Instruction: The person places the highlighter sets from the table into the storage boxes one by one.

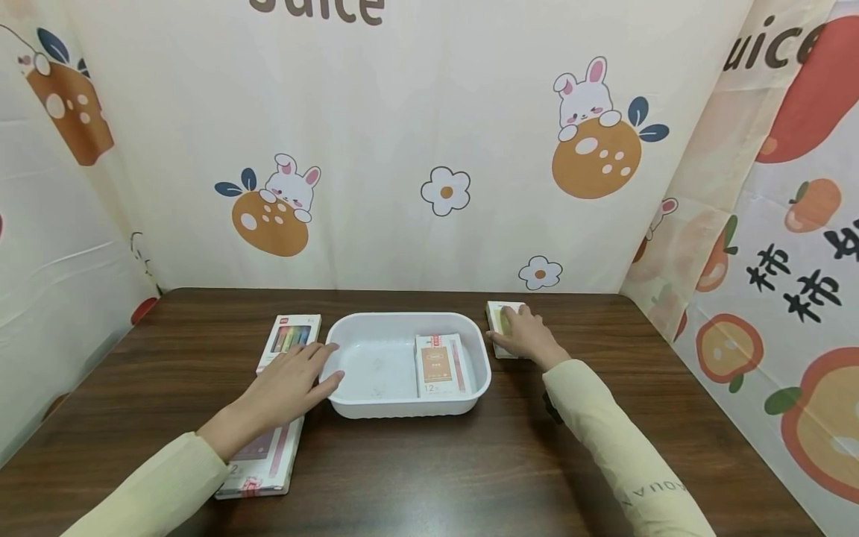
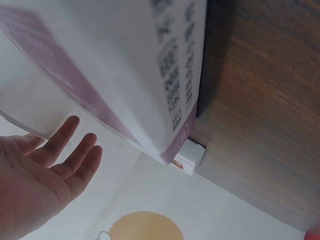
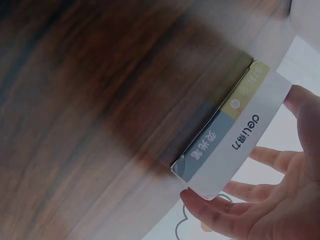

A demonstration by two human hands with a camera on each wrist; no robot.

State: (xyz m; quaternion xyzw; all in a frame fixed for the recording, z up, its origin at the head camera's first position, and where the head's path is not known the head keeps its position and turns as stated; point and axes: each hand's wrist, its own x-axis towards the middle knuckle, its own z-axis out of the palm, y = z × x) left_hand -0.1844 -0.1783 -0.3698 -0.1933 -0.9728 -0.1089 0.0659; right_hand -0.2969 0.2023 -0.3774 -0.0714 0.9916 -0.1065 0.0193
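A white plastic basin (image 1: 382, 409) stands on the table, with a white and orange box (image 1: 438, 365) marked 12 lying inside at its right. My left hand (image 1: 288, 384) rests at the basin's left rim, its fingers loosely extended and its thumb over the edge. To the right of the basin, my right hand (image 1: 530, 337) grips a small white highlighter box (image 1: 495, 317). In the right wrist view this highlighter box (image 3: 235, 135) shows a yellow and grey band and deli lettering, with thumb and fingers at its opposite ends.
Under my left forearm lies a white and purple box (image 1: 268, 466). Beyond my left hand is a white box picturing coloured pens (image 1: 291, 334). The brown wooden table (image 1: 429, 477) meets a printed curtain (image 1: 382, 134) at the back.
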